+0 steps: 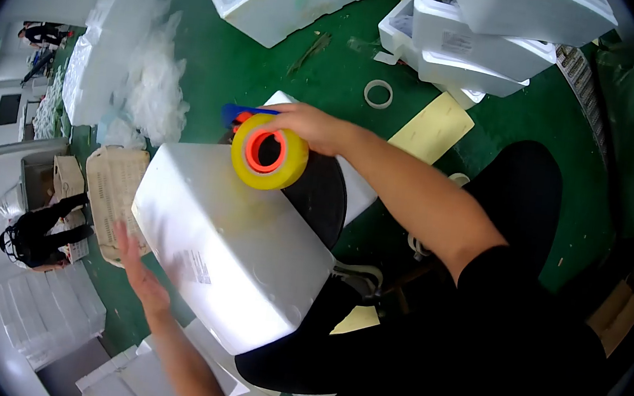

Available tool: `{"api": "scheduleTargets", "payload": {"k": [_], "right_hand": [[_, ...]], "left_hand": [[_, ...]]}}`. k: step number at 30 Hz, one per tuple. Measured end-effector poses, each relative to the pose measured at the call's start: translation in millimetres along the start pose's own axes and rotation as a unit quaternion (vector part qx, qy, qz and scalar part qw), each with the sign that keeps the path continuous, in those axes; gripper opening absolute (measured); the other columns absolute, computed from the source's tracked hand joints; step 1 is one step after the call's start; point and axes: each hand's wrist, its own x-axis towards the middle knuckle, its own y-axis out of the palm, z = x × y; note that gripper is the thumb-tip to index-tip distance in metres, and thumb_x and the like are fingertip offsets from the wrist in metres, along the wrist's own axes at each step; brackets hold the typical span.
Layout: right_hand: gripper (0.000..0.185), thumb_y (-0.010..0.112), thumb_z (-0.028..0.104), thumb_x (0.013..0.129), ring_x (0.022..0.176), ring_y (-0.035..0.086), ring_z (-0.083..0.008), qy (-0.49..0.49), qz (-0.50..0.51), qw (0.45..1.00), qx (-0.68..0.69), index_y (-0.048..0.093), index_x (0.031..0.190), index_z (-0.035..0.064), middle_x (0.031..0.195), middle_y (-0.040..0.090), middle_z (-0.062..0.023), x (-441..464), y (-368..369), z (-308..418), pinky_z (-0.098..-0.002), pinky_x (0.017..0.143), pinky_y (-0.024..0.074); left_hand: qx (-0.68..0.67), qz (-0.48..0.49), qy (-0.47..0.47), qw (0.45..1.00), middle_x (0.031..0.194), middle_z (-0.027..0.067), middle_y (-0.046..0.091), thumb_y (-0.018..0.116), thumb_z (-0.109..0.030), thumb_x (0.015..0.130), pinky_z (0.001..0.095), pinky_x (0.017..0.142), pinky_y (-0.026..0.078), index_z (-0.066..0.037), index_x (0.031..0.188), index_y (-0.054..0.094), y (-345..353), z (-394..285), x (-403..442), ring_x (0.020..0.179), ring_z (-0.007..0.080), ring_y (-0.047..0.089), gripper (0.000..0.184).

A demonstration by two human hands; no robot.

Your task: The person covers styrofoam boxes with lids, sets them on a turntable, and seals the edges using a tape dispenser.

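My right hand (311, 127) is closed around a tape dispenser (243, 116) with blue and red parts, loaded with a wide roll of yellow tape (294, 166). It is over the upper end of a white foam box (226, 242), which lies tilted in front of me near my legs. Whether the tape touches the box is unclear. My left hand (140, 276) is open, fingers stretched out, beside the box's left side. A dark round disc (325, 199) shows partly behind the box.
White foam boxes (474, 55) are stacked at the upper right, and another foam box (276, 6) holds clear plastic. A tape ring (378, 94) and cardboard (434, 127) lie on the green floor. A cream crate (111, 186) stands left; a person (43, 233) bends farther off.
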Motion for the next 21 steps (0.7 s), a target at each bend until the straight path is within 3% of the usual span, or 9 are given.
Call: {"api": "scheduleTargets", "payload": {"k": [2, 3, 6, 11, 13, 14, 17, 18, 21], "right_hand": [[0.059, 0.067, 0.013, 0.089, 0.110, 0.067, -0.0188, 0.095, 0.027, 0.979, -0.179, 0.050, 0.145, 0.0053, 0.128, 0.064, -0.0119, 11.2, 18.4, 13.5, -0.0332, 0.094, 0.0556], [0.061, 0.069, 0.012, 0.087, 0.109, 0.067, -0.0191, 0.128, 0.048, 0.972, -0.189, 0.051, 0.145, 0.0063, 0.128, 0.064, -0.0120, 12.3, 19.5, 17.2, -0.0343, 0.093, 0.0561], [0.071, 0.074, 0.006, 0.080, 0.108, 0.067, -0.0209, 0.209, 0.113, 0.950, -0.201, 0.050, 0.147, 0.0094, 0.125, 0.066, -0.0130, 10.8, 10.9, 24.1, -0.0381, 0.087, 0.0580], [0.069, 0.077, 0.010, 0.081, 0.107, 0.064, -0.0183, 0.264, 0.189, 0.918, -0.228, 0.053, 0.146, 0.0159, 0.129, 0.064, -0.0081, -46.7, -2.2, 17.7, -0.0372, 0.089, 0.0556], [0.060, 0.072, 0.007, 0.087, 0.111, 0.065, -0.0182, 0.232, 0.233, 0.925, -0.192, 0.053, 0.144, 0.0080, 0.129, 0.065, -0.0093, -91.5, -31.7, 0.0, -0.0361, 0.092, 0.0558], [0.061, 0.070, 0.007, 0.088, 0.111, 0.065, -0.0181, 0.230, 0.129, 0.927, -0.267, 0.051, 0.145, 0.0055, 0.132, 0.063, -0.0101, -132.0, -36.1, 17.3, -0.0343, 0.092, 0.0562], [0.068, 0.066, 0.006, 0.090, 0.120, 0.063, -0.0215, 0.189, -0.034, 0.974, -0.121, 0.038, 0.153, 0.0044, 0.137, 0.059, -0.0156, -240.0, -36.1, 53.2, -0.0348, 0.099, 0.0548], [0.069, 0.065, 0.005, 0.091, 0.119, 0.064, -0.0219, 0.164, -0.066, 0.980, -0.091, 0.037, 0.153, 0.0036, 0.137, 0.059, -0.0157, -264.6, -40.5, 46.8, -0.0357, 0.099, 0.0551], [0.071, 0.066, 0.004, 0.090, 0.116, 0.066, -0.0230, 0.061, -0.163, 0.985, 0.023, 0.035, 0.154, 0.0031, 0.135, 0.061, -0.0165, -324.3, -28.4, 16.3, -0.0373, 0.098, 0.0558]], "left_hand": [[0.234, 0.304, 0.029, 0.923, 0.162, 0.0200, 0.029, 0.036, -0.070, 0.097, 0.0555, 0.122, 0.013, -0.002, 0.149, 0.044, 15.1, -44.5, 59.3, 0.151, 0.0384, 0.022, 0.085], [0.174, 0.271, 0.166, 0.932, 0.160, 0.0208, 0.033, 0.044, -0.065, 0.097, 0.0581, 0.121, 0.013, -0.005, 0.145, 0.050, 36.1, -43.9, 73.4, 0.150, 0.0419, 0.024, 0.078], [0.175, 0.263, 0.130, 0.940, 0.157, 0.0188, 0.038, 0.049, -0.068, 0.092, 0.0604, 0.119, 0.014, -0.009, 0.142, 0.052, 39.1, -41.4, 76.9, 0.149, 0.0429, 0.027, 0.077], [0.213, 0.248, 0.030, 0.945, 0.154, 0.0142, 0.043, 0.057, -0.067, 0.087, 0.0614, 0.117, 0.018, -0.012, 0.138, 0.054, 43.3, -64.9, 74.4, 0.148, 0.0393, 0.029, 0.075], [0.282, 0.229, -0.005, 0.932, 0.149, 0.0127, 0.047, 0.058, -0.059, 0.089, 0.0611, 0.112, 0.027, -0.012, 0.136, 0.054, 47.5, -75.7, 76.5, 0.146, 0.0358, 0.033, 0.067], [0.322, 0.227, -0.019, 0.919, 0.147, 0.0135, 0.048, 0.056, -0.058, 0.091, 0.0617, 0.111, 0.029, -0.011, 0.134, 0.054, 49.3, -81.2, 79.0, 0.144, 0.0368, 0.036, 0.064], [0.418, 0.254, -0.148, 0.859, 0.138, 0.0180, 0.055, 0.046, -0.056, 0.099, 0.0603, 0.106, 0.036, -0.008, 0.131, 0.056, 59.9, -94.3, 102.2, 0.129, 0.0399, 0.051, 0.058], [0.415, 0.258, -0.178, 0.854, 0.122, 0.0228, 0.062, 0.033, -0.061, 0.101, 0.0563, 0.101, 0.042, -0.004, 0.127, 0.057, 61.6, -92.2, 111.0, 0.114, 0.0410, 0.059, 0.067], [0.423, 0.218, -0.245, 0.845, 0.098, 0.0225, 0.067, 0.024, -0.061, 0.103, 0.0488, 0.084, 0.051, 0.000, 0.117, 0.060, 61.0, -62.2, 124.3, 0.086, 0.0374, 0.067, 0.073]]}}
